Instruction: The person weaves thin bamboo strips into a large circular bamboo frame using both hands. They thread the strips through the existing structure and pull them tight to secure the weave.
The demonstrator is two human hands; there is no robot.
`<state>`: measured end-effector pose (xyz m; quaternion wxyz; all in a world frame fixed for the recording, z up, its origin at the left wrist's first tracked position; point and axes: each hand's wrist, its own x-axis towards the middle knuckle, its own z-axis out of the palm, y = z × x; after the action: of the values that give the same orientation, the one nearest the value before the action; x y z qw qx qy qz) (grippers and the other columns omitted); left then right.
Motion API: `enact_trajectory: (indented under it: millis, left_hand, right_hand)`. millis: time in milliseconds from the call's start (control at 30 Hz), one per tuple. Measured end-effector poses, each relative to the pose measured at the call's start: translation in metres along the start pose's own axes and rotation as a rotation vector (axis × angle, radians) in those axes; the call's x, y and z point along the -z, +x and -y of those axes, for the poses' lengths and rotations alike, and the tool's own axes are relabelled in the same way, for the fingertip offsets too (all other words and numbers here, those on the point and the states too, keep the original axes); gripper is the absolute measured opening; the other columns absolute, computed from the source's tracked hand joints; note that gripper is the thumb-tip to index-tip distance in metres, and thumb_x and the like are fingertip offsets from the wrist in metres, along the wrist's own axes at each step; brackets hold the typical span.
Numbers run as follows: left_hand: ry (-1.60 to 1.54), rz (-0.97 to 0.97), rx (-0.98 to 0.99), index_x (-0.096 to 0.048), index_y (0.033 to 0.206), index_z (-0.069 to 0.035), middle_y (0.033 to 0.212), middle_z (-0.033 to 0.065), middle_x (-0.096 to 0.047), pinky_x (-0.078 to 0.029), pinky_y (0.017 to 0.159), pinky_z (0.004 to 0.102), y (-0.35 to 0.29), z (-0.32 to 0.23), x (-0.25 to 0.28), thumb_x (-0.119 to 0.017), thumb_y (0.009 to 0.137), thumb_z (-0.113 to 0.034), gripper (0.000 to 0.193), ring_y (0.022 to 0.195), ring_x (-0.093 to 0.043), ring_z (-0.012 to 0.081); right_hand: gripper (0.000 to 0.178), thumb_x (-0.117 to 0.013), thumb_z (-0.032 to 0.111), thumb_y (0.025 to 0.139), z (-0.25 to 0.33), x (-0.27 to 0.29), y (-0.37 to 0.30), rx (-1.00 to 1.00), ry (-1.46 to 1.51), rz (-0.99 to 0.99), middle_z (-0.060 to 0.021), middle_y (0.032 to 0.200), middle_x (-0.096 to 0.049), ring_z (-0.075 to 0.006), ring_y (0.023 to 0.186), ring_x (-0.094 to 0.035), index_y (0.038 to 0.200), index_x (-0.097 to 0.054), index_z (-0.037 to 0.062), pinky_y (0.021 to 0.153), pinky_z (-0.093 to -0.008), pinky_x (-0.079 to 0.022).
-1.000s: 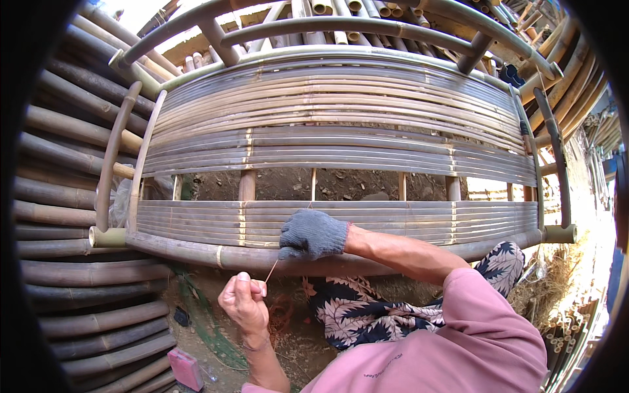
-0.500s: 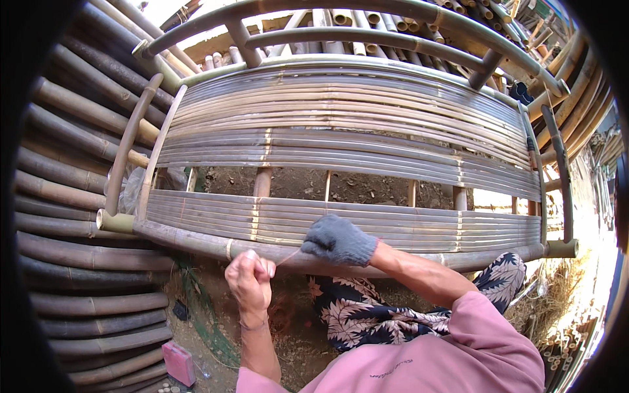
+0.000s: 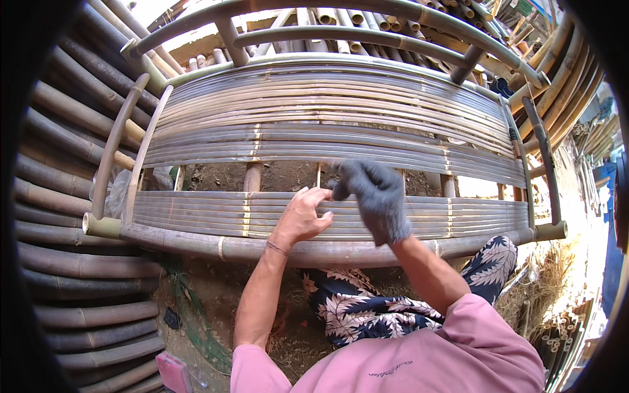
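A bamboo bench seat of long split-bamboo slats (image 3: 196,208) lies before me, with a thick round bamboo pole (image 3: 288,252) along its near edge. My bare left hand (image 3: 303,213) rests over the near band of slats, thumb and fingers apart. Just right of it, my right hand (image 3: 375,200) in a grey knitted glove is raised above the same band and the gap behind it. Its fingers are curled and somewhat smeared by motion; what they hold, if anything, is too small to make out. No cord shows clearly between the hands.
Dark bamboo poles (image 3: 92,262) are stacked at the left. Bench armrests (image 3: 118,144) rise at both ends, and a bamboo backrest (image 3: 354,33) spans the far side. More poles (image 3: 576,105) lean at the right. A pink box (image 3: 173,372) sits on the ground at lower left.
Both hands have moved away from me, from the near pole to over the slats. The thin reddish cord stretched between them earlier no longer shows. My left hand's fist has loosened.
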<state>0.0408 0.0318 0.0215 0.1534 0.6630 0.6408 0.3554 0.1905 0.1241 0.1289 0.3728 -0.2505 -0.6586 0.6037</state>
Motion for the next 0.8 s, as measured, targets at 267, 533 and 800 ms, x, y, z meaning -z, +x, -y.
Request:
enact_trajectory:
  millis: [267, 533, 800]
  left_hand:
    - [0.289, -0.212, 0.441, -0.07, 0.107, -0.007, 0.106, 0.0157, -0.07, -0.057, 0.08, 0.0457, 0.034, 0.03, 0.005, -0.057, 0.09, -0.01, 0.022, 0.093, -0.069, 0.0383]
    - [-0.006, 0.443, 0.538, -0.067, 0.111, 0.005, 0.105, 0.0301, -0.068, -0.053, 0.089, 0.0427, 0.056, 0.102, -0.012, -0.06, 0.079, -0.012, 0.037, 0.098, -0.067, 0.0408]
    - [0.039, 0.412, 0.682, -0.078, 0.093, -0.004, 0.09, 0.0227, -0.072, -0.054, 0.083, 0.0413, 0.067, 0.068, 0.01, -0.072, 0.08, -0.024, 0.024, 0.087, -0.07, 0.0347]
  right_hand:
    - [0.034, -0.06, 0.033, 0.089, -0.101, 0.055, 0.071, -0.395, -1.411, 0.377, -0.0199, 0.099, -0.073, -0.0394, 0.092, -0.072, 0.099, -0.075, 0.0038, 0.079, -0.0471, -0.057]
    - [0.034, -0.06, 0.033, 0.088, -0.199, 0.007, 0.099, -0.456, -1.157, 1.076, -0.0164, 0.102, -0.073, -0.032, 0.089, -0.071, 0.102, -0.075, 0.006, 0.08, -0.0444, -0.056]
    - [0.036, -0.06, 0.037, 0.088, -0.176, 0.03, 0.099, -0.452, -0.847, 1.011, -0.0176, 0.11, -0.071, -0.0358, 0.091, -0.068, 0.105, -0.074, 0.0085, 0.083, -0.0454, -0.054]
